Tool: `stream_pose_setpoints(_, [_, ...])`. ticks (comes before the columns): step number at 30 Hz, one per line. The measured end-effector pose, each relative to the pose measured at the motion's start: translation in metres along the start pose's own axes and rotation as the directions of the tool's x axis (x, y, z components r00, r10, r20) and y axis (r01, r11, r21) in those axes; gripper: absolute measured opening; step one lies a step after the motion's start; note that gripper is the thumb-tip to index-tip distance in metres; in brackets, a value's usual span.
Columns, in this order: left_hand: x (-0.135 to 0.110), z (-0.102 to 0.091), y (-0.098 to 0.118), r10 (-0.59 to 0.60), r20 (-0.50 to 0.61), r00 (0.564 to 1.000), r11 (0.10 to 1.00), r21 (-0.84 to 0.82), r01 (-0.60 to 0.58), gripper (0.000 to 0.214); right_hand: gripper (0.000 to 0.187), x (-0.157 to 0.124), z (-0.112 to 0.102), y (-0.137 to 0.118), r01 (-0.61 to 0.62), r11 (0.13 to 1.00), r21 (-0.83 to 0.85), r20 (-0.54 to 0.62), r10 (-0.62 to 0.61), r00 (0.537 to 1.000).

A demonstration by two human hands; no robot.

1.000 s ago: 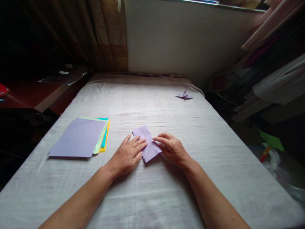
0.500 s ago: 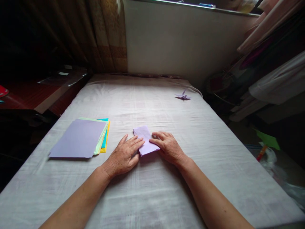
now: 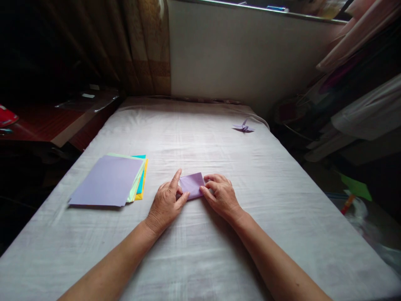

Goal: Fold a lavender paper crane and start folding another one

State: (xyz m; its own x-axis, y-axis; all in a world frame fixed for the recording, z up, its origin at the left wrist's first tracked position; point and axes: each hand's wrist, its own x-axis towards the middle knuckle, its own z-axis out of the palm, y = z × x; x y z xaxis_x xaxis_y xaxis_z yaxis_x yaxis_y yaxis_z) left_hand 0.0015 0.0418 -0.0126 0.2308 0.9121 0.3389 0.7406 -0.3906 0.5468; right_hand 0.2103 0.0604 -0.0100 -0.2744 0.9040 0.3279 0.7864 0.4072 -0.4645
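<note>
A small folded purple paper (image 3: pixel 192 184) stands tilted up slightly off the cloth, between both hands. My left hand (image 3: pixel 166 201) grips its left end, thumb at the lower corner and index finger stretched upward beside the edge. At the right end, my right hand (image 3: pixel 222 195) pinches the paper between thumb and curled fingers. To the left lies a stack of square paper sheets (image 3: pixel 105 179), purple on top, with green, blue and yellow edges showing beneath. A finished purple paper crane (image 3: pixel 243 127) sits near the far right corner.
A pale checked cloth (image 3: pixel 188 259) covers the bed-like surface. A reddish wooden table (image 3: pixel 53 125) stands at the left, and a curtain (image 3: pixel 144 50) hangs behind. Clothes (image 3: pixel 369 108) hang at the right, above a green piece (image 3: pixel 357 187) and plastic bags (image 3: pixel 360 213).
The folded paper lay flat with my left fingers spread over it; now it is turned sideways and held at both ends. The view has shifted slightly.
</note>
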Motion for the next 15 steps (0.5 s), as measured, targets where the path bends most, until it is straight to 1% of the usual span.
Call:
stream_pose_setpoints(2, [-0.001, 0.001, 0.0, 0.01, -0.068, 0.998, 0.998, 0.058, -0.006, 0.076, 0.019, -0.002, 0.005, -0.004, -0.038, 0.999, -0.026, -0.053, 0.037, 0.998])
stream_pose_setpoints(3, [-0.001, 0.0, 0.001, 0.041, -0.097, 0.994, 0.994, 0.103, -0.031, 0.074, 0.019, -0.003, 0.007, -0.006, -0.05, 0.998, -0.032, -0.068, 0.048, 0.997])
stream_pose_setpoints(4, [-0.002, 0.0, 0.003, 0.088, -0.113, 0.99, 0.986, 0.152, -0.07, 0.068, 0.019, -0.003, 0.008, -0.007, -0.059, 0.998, -0.036, -0.078, 0.057, 0.995])
stream_pose_setpoints(5, [-0.003, -0.001, 0.005, 0.143, -0.105, 0.984, 0.973, 0.197, -0.12, 0.058, 0.018, -0.004, 0.008, -0.008, -0.066, 0.997, -0.038, -0.084, 0.062, 0.995])
stream_pose_setpoints(7, [-0.005, -0.002, 0.011, 0.244, -0.018, 0.97, 0.94, 0.25, -0.232, 0.04, 0.016, -0.005, 0.009, -0.009, -0.073, 0.996, -0.044, -0.089, 0.068, 0.994])
stream_pose_setpoints(8, [-0.006, -0.001, 0.014, 0.28, 0.047, 0.959, 0.924, 0.257, -0.282, 0.037, 0.014, -0.005, 0.009, -0.009, -0.074, 0.996, -0.048, -0.089, 0.07, 0.994])
stream_pose_setpoints(10, [-0.009, 0.002, 0.019, 0.315, 0.161, 0.936, 0.902, 0.256, -0.347, 0.04, 0.013, -0.006, 0.009, -0.01, -0.079, 0.995, -0.056, -0.087, 0.073, 0.993])
stream_pose_setpoints(12, [-0.012, 0.007, 0.021, 0.309, 0.225, 0.924, 0.894, 0.263, -0.363, 0.048, 0.013, -0.006, 0.009, -0.01, -0.084, 0.994, -0.065, -0.086, 0.079, 0.993])
stream_pose_setpoints(15, [-0.014, 0.011, 0.02, 0.285, 0.253, 0.925, 0.888, 0.292, -0.354, 0.054, 0.012, -0.006, 0.01, -0.009, -0.089, 0.993, -0.073, -0.087, 0.082, 0.993])
